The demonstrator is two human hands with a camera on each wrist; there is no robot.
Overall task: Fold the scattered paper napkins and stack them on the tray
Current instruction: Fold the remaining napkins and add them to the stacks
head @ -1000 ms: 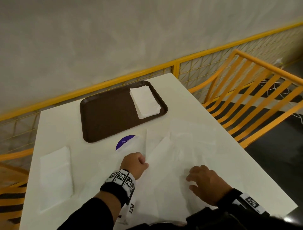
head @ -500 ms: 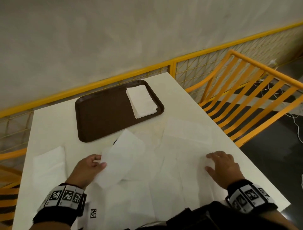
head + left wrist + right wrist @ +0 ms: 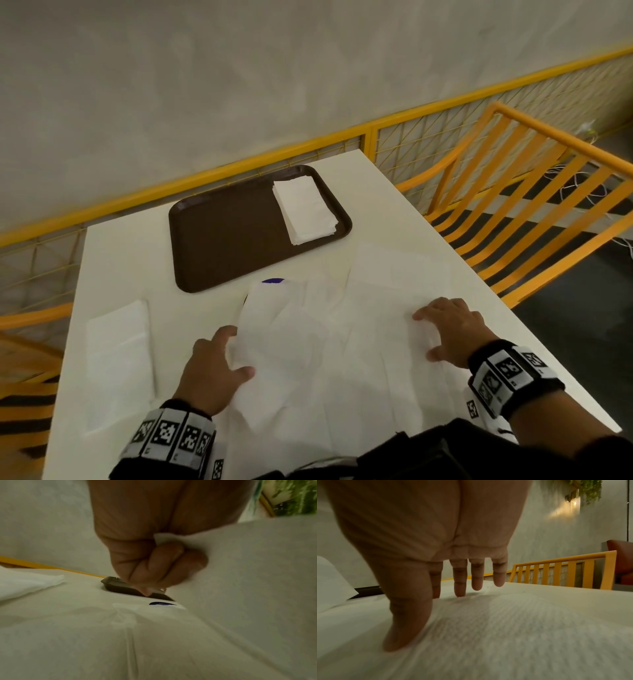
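A brown tray (image 3: 233, 233) sits at the table's far side with a stack of folded napkins (image 3: 305, 212) in its right end. Several unfolded white napkins (image 3: 370, 342) overlap on the table in front of me. My left hand (image 3: 222, 359) pinches the left edge of one napkin (image 3: 281, 342), which lies partly turned over the others. In the left wrist view its fingers (image 3: 164, 561) curl round that napkin's edge (image 3: 240, 574). My right hand (image 3: 445, 329) rests on the spread napkins at the right, with straight fingers (image 3: 459, 588) touching the paper (image 3: 505, 628).
One folded napkin (image 3: 118, 359) lies alone near the table's left edge. A purple sticker (image 3: 273, 280) shows just in front of the tray. An orange slatted chair (image 3: 513, 212) stands off the right edge, and a yellow railing (image 3: 239, 164) runs behind the table.
My left hand pulled one napkin up and to the left, then brought it back down over the pile. My right hand slid out to the right and stays on the paper.
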